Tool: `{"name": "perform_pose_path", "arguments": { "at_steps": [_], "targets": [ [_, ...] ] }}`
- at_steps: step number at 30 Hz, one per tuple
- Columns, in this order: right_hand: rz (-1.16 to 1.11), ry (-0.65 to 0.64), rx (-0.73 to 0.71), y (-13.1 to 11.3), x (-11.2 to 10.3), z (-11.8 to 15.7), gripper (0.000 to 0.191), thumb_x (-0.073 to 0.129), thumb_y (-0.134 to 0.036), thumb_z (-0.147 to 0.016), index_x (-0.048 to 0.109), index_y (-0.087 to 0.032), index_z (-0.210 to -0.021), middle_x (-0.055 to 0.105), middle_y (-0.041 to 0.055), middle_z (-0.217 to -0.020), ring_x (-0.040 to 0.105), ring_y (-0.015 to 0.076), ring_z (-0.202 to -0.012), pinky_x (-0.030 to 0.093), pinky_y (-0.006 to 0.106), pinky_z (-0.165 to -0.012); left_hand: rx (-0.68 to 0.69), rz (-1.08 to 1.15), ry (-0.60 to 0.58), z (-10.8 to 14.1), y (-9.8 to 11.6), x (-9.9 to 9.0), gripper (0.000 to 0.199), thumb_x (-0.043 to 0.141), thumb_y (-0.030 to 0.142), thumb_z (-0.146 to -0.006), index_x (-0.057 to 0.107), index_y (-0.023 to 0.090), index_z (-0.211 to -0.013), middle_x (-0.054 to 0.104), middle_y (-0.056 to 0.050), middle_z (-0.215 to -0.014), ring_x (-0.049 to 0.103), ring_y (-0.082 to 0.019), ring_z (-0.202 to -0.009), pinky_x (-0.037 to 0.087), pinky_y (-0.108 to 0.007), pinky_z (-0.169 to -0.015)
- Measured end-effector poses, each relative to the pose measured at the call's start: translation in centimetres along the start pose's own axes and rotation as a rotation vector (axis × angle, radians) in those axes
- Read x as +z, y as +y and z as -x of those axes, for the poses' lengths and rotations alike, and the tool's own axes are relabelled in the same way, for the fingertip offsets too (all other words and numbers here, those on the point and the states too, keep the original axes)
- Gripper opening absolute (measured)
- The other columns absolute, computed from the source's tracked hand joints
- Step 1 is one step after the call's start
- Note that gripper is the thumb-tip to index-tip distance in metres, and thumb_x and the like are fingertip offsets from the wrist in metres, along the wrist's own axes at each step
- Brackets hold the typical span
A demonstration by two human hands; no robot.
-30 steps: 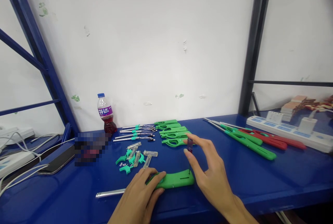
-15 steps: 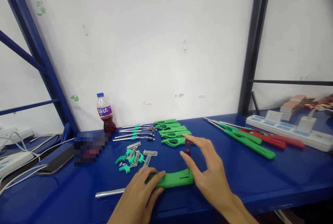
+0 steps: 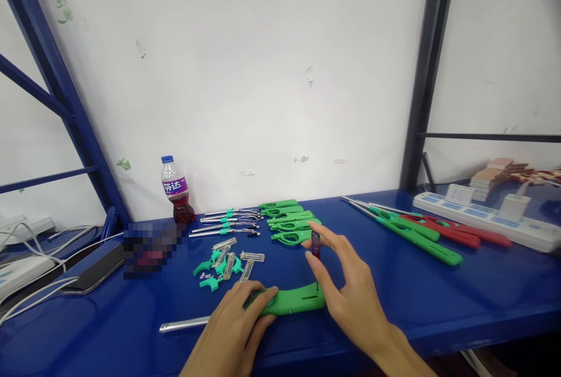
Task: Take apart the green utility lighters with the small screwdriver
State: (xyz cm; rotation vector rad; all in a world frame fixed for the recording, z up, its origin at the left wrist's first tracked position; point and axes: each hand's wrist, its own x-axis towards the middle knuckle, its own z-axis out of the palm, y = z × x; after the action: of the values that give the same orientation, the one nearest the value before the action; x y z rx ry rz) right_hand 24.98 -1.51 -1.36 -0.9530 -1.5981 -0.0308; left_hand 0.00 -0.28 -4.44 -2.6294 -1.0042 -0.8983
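A long-necked green lighter (image 3: 295, 301) lies across the front of the blue table, its metal tube pointing left. My left hand (image 3: 239, 321) is closed over its trigger end and presses it to the tabletop. Between the thumb and fingers of my right hand (image 3: 350, 289) is the dark, see-through handle of a small screwdriver (image 3: 316, 245). It stands upright, its thin shaft meeting the lighter near the handle's right end. Just beyond my left hand are clear fuel tanks (image 3: 246, 270) and turquoise triggers (image 3: 210, 283).
Several green lighter shells (image 3: 291, 225) and metal tubes with wires (image 3: 223, 231) lie behind. Finished-looking green and red lighters (image 3: 416, 239) rest at right, by a white power strip (image 3: 486, 219). A drink bottle (image 3: 176, 193) and a phone (image 3: 94, 266) are at left.
The view has shifted very slightly. My right fingers have moved a little on the screwdriver handle; my left hand and the lighter keep their place.
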Motion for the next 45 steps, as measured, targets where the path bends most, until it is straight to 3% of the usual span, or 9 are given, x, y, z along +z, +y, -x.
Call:
{"name": "perform_pose_path", "arguments": {
  "at_steps": [6, 12, 18, 29, 35, 40, 45],
  "targets": [
    [-0.011, 0.042, -0.071, 0.03, -0.07, -0.04, 0.037, 0.065, -0.026, -0.107, 0.061, -0.037, -0.142, 0.072, 0.0008, -0.123, 0.068, 0.0223, -0.113, 0.052, 0.037, -0.1, 0.007, -0.004, -0.005, -0.15, 0.15, -0.09, 0.037, 0.048, 0.03, -0.112, 0.06, 0.033, -0.147, 0.074, -0.006, -0.121, 0.078, -0.024, -0.105, 0.069, -0.041, -0.09],
    [0.001, 0.019, -0.045, 0.15, -0.1, -0.01, 0.046, 0.054, -0.021, -0.111, 0.053, -0.036, -0.154, 0.074, 0.0017, -0.122, 0.069, 0.0222, -0.111, 0.053, 0.038, -0.099, 0.0, 0.003, -0.015, -0.11, 0.15, -0.23, 0.037, 0.047, 0.031, -0.112, 0.06, 0.033, -0.147, 0.074, -0.007, -0.122, 0.077, -0.024, -0.105, 0.07, -0.039, -0.089],
    [-0.021, 0.022, -0.065, 0.03, -0.06, -0.04, 0.039, 0.062, -0.023, -0.107, 0.059, -0.037, -0.144, 0.072, 0.0005, -0.123, 0.068, 0.0213, -0.113, 0.053, 0.036, -0.099, 0.014, -0.009, -0.004, -0.05, 0.17, -0.21, 0.038, 0.046, 0.033, -0.113, 0.059, 0.033, -0.149, 0.074, -0.007, -0.12, 0.078, -0.025, -0.104, 0.07, -0.041, -0.089],
    [-0.034, 0.004, -0.027, 0.05, -0.11, 0.16, 0.042, 0.06, -0.023, -0.108, 0.056, -0.039, -0.147, 0.073, -0.0017, -0.116, 0.069, 0.0196, -0.106, 0.053, 0.035, -0.098, 0.014, -0.029, -0.01, -0.13, 0.09, -0.14, 0.038, 0.046, 0.033, -0.113, 0.058, 0.033, -0.148, 0.074, -0.007, -0.12, 0.078, -0.026, -0.104, 0.069, -0.046, -0.091],
    [-0.056, -0.035, -0.026, 0.16, -0.03, 0.05, 0.044, 0.06, -0.025, -0.108, 0.054, -0.04, -0.149, 0.073, -0.0013, -0.114, 0.07, 0.02, -0.103, 0.055, 0.036, -0.097, 0.011, -0.01, -0.01, -0.23, 0.37, -0.38, 0.037, 0.046, 0.03, -0.113, 0.059, 0.032, -0.147, 0.074, -0.007, -0.12, 0.078, -0.024, -0.104, 0.07, -0.041, -0.088],
    [-0.101, -0.169, -0.017, 0.14, 0.13, 0.34, 0.054, 0.057, -0.021, -0.108, 0.048, -0.044, -0.156, 0.074, -0.0025, -0.113, 0.071, 0.0179, -0.098, 0.057, 0.034, -0.093, -0.001, -0.002, -0.022, -0.37, 0.49, -0.51, 0.033, 0.047, 0.031, -0.112, 0.063, 0.031, -0.142, 0.073, -0.007, -0.122, 0.078, -0.025, -0.106, 0.07, -0.039, -0.088],
    [-0.088, -0.119, -0.022, 0.14, 0.09, 0.27, 0.051, 0.057, -0.021, -0.108, 0.05, -0.041, -0.154, 0.075, -0.0003, -0.116, 0.071, 0.0189, -0.099, 0.057, 0.034, -0.093, -0.007, -0.003, -0.019, -0.35, 0.49, -0.63, 0.034, 0.047, 0.031, -0.112, 0.063, 0.031, -0.143, 0.073, -0.007, -0.123, 0.078, -0.024, -0.106, 0.069, -0.039, -0.09]
  ]
}}
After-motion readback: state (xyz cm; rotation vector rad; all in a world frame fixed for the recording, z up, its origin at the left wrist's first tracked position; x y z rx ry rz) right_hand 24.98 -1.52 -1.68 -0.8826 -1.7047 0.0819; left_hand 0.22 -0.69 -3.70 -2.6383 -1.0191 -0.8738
